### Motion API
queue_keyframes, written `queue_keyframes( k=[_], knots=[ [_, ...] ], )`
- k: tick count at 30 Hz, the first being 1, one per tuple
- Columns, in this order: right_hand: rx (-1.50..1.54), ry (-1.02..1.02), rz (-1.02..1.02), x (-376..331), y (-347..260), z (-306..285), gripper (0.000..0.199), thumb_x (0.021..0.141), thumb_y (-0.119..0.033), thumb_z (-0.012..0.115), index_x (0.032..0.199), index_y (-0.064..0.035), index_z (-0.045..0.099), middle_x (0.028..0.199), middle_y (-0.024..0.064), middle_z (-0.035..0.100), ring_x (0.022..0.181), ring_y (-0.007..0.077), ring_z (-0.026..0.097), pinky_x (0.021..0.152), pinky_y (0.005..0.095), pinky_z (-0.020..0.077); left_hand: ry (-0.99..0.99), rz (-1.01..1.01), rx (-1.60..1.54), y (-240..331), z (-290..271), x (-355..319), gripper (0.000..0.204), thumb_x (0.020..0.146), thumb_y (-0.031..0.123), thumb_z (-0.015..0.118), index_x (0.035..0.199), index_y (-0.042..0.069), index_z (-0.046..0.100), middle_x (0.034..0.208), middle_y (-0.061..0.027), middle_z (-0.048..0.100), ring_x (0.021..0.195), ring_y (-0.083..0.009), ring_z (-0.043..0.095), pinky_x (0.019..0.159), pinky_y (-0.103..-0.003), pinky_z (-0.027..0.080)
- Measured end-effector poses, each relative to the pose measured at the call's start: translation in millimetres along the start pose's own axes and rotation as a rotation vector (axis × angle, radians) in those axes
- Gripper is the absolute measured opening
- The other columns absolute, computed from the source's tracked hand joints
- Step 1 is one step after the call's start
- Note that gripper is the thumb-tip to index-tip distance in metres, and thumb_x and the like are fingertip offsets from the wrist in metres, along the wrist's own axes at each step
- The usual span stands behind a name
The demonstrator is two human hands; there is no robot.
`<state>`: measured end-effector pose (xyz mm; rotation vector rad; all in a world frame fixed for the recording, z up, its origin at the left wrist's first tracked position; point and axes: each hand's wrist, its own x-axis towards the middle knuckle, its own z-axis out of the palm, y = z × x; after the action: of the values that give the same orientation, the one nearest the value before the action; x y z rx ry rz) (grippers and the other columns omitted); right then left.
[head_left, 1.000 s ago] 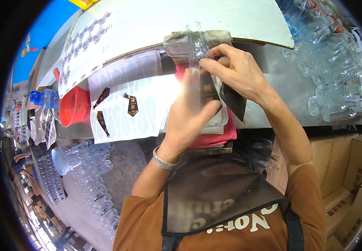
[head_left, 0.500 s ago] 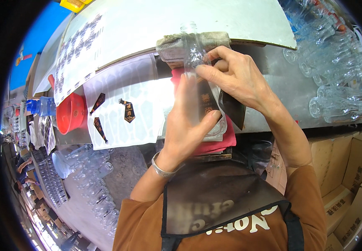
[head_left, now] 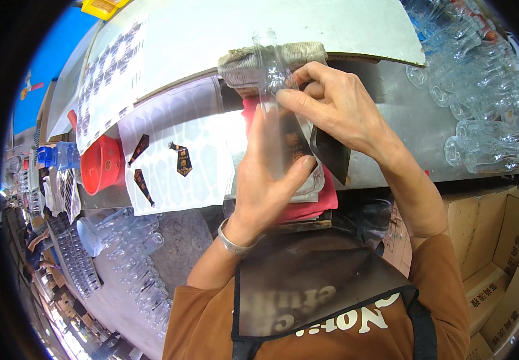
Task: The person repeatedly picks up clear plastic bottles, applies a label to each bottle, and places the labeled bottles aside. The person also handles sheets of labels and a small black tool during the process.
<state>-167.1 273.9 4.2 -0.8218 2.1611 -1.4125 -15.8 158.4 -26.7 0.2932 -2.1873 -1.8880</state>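
Note:
A clear glass bottle [head_left: 271,66] lies with its neck over a rolled grey cloth [head_left: 238,67], mouth pointing away from me. My left hand [head_left: 265,183] is wrapped along the bottle's left side, thumb across its lower body. On the glass, a dark label [head_left: 295,139] with gold print shows between my hands. The thumb and bent fingers of my right hand [head_left: 343,111] pinch at the bottle's shoulder, over the label's upper end, which they hide. Under the bottle is a red cloth [head_left: 329,197]. A dark flat piece [head_left: 331,157] sits below my right wrist.
To the left, a white backing sheet [head_left: 202,117] carries several tie-shaped labels [head_left: 183,161]. Beside it stand a red bowl [head_left: 100,165] and a patterned sheet [head_left: 115,72]. Glass bottles [head_left: 487,144] crowd the right; more bottles [head_left: 133,252] stand lower left. Cardboard boxes [head_left: 481,234] are lower right.
The bottle and rolled cloth appear shifted slightly left in the view. Both hands keep nearly the same hold, and the right fingers have moved slightly left and up.

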Motion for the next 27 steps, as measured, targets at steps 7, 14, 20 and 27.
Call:
queue_keyframes(
  k=[7, 14, 20, 27],
  knots=[
    [0.077, -0.015, 0.007, -3.2, 6.5, -3.0, 0.06, 0.087, -0.045, 0.072, 0.11, 0.0103, 0.066, 0.088, 0.0177, 0.075, 0.083, 0.0205, 0.073, 0.076, 0.0313, 0.055, -0.038, -0.015, -0.046, -0.4, -1.7, 3.1, 0.092, 0.086, 0.009, 0.074, 0.156, -0.006, 0.015, 0.148, -0.0207, 0.047, 0.133, -0.0261, 0.051, 0.108, -0.037, 0.043],
    [0.317, -0.082, 0.159, -69.8, 29.5, 7.1, 0.066, 0.094, -0.043, 0.066, 0.132, 0.0095, 0.056, 0.114, 0.0227, 0.071, 0.105, 0.0238, 0.069, 0.093, 0.033, 0.0513, 0.035, -0.15, -0.313, -1.0, -21.9, -18.7, 0.065, 0.103, 0.024, 0.058, 0.154, -0.006, 0.031, 0.153, -0.0235, 0.041, 0.143, -0.0285, 0.04, 0.116, -0.039, 0.033],
    [0.307, -0.011, 0.125, -82.5, 32.8, 22.4, 0.061, 0.091, -0.037, 0.071, 0.131, 0.008, 0.058, 0.111, 0.0189, 0.073, 0.097, 0.0212, 0.068, 0.087, 0.0328, 0.0526, 0.002, -0.15, -0.269, 5.0, -10.8, -23.4, 0.063, 0.101, 0.017, 0.061, 0.151, -0.008, 0.033, 0.146, -0.0226, 0.049, 0.137, -0.0274, 0.047, 0.113, -0.038, 0.037],
    [0.298, -0.035, 0.091, -86.7, 27.9, 24.8, 0.056, 0.094, -0.026, 0.071, 0.136, 0.0065, 0.053, 0.116, 0.0157, 0.064, 0.073, 0.0101, 0.062, 0.066, 0.0249, 0.0516, 0.013, -0.173, -0.275, 6.3, -12.3, -23.5, 0.064, 0.099, 0.011, 0.063, 0.15, -0.011, 0.032, 0.143, -0.0236, 0.051, 0.133, -0.0263, 0.052, 0.111, -0.038, 0.041]
  ],
)
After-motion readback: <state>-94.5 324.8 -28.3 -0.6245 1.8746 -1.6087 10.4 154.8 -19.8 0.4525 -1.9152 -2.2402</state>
